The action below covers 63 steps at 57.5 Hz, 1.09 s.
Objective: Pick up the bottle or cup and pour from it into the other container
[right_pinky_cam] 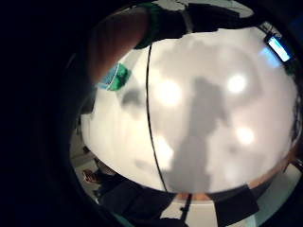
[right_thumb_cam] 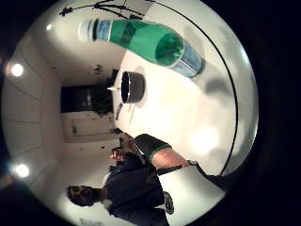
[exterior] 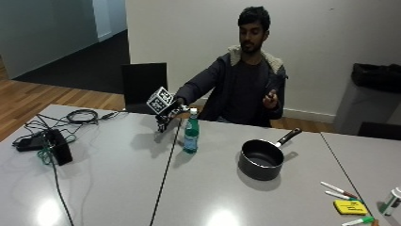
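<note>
Bottle (exterior: 191, 136): green plastic, pale cap, blue-and-white label; stands upright on the grey worktop (exterior: 113, 188), just beside the dark seam that runs across it. In the thumb-side palm view the bottle (right_thumb_cam: 150, 42) shows whole, nothing around it.

Pan (exterior: 260, 159): black, long handle pointing toward my body; sits on the worktop, apart from the bottle, on the side away from my grip. Also seen past the bottle in the thumb-side view (right_thumb_cam: 132, 86).

My grip, the gloved right hand (exterior: 168, 117): reached out over the worktop, near the bottle at about cap height, not touching it. Whether the fingers are released or clenched, I cannot tell.

My bare left hand (exterior: 270, 99): raised in front of my chest, well away from both.

Markers (exterior: 341, 190) and a yellow block (exterior: 349, 207): near the worktop's corner beyond the pan.
</note>
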Motion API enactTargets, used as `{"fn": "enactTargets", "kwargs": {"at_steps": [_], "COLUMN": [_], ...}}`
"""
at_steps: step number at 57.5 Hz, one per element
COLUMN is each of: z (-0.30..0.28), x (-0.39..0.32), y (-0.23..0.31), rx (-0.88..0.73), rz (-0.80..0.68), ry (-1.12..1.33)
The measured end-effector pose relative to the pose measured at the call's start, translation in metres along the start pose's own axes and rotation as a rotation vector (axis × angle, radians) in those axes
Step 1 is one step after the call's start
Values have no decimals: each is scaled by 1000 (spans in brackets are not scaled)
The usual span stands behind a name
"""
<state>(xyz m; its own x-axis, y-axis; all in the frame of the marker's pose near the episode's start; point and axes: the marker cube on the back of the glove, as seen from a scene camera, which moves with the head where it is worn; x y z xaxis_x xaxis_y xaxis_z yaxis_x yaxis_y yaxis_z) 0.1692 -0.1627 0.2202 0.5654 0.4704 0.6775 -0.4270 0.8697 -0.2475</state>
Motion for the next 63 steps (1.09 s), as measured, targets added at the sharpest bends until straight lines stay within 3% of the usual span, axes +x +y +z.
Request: {"fn": "enactTargets", "kwargs": {"at_steps": [13, 29, 53, 63], "z": [38, 73, 85, 57], "x": [-5, -12, -18, -52], "y": [-62, -90, -84, -73], "rx": [55, 110, 156, 208], "rz": [-94, -217, -245, -315], "ry": [-371, -588, -616, -621]}}
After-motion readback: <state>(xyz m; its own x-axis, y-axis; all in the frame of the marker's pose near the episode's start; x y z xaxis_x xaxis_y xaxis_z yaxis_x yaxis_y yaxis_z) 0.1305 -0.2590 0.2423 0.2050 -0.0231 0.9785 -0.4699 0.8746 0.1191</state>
